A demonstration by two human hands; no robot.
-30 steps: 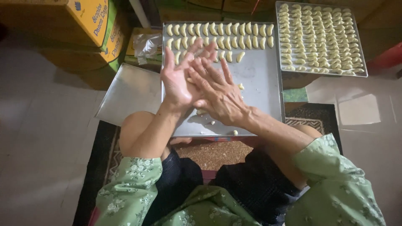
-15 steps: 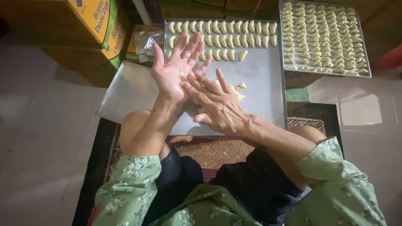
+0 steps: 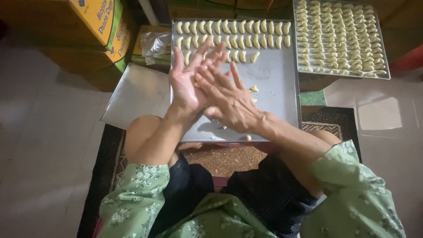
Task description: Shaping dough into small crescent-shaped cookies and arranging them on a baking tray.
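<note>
Hands pressed palm to palm above the tray (image 3: 282, 110): left hand (image 3: 187, 86) and right hand (image 3: 229, 99), fingers spread, likely rolling hidden dough; loose pressure could drop it onto the shaped pieces (image 3: 233, 35) along the far edge.

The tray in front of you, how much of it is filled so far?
Done: far tray packed full; near tray holds two rows and a partial third of dough pieces. In hand: left hand and right hand pressed palm to palm. Left: most of the near tray is bare.
</note>
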